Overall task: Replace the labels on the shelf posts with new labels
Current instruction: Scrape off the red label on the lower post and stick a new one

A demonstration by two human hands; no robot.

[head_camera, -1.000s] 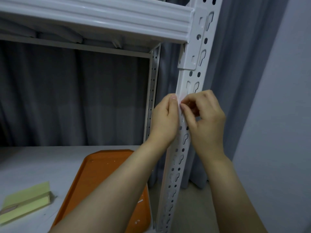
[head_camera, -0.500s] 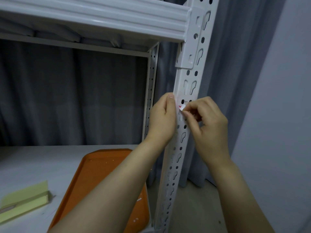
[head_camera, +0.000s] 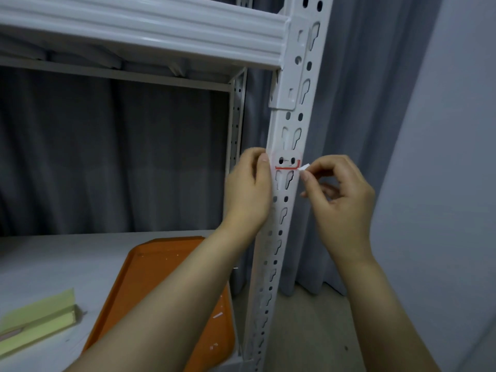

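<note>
On the front of the white shelf post, just below the bracket of the upper shelf beam, we see the label: a pale rectangle stuck flat over the post's holes, with a thin red line running across it and turning up at its right end. Our left hand wraps the post's left edge, its grip curled round the metal, and the thumb lies upright against the label's left border. Our right hand sits just beside the post's right edge, the grip pinched between thumb and forefinger on a small white tab that sticks out where the red line ends. We cannot tell whether the tab is a lifted corner of the label or a separate scrap. The other fingers of that hand are curled loosely. Below, an orange tray with a few white flecks rests on the lower shelf, and a pale green pad lies well to its left. A grey curtain hangs behind.
</note>
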